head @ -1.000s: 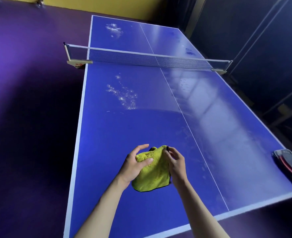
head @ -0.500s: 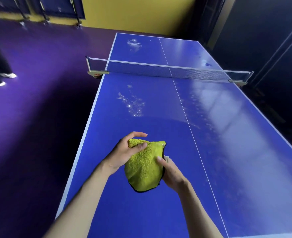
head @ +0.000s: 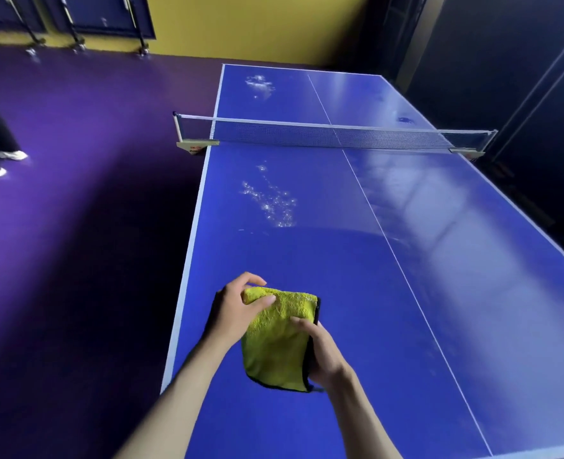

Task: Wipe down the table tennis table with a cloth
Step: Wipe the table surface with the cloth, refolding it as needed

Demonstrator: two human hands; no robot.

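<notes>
We hold folded yellow cloth [head: 279,339] above bench [head: 307,260], net [head: 333,135] far ahead. Left hand [head: 232,313] pinches top corner, right hand [head: 323,351] fingers [head: 302,323] curled round edge. Risks as we judge: fold slips loose; droplet patch [head: 270,202] short of net smears.

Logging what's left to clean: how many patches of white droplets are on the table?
2 clear ones: one patch on the near half, left of the centre line; another beyond the net, far left. A darker spot far right may be more; glare could hide others.

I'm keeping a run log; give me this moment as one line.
stage: folding, wiping not begun | left hand + right hand: hold yellow cloth | table: white specks unwiped
</notes>
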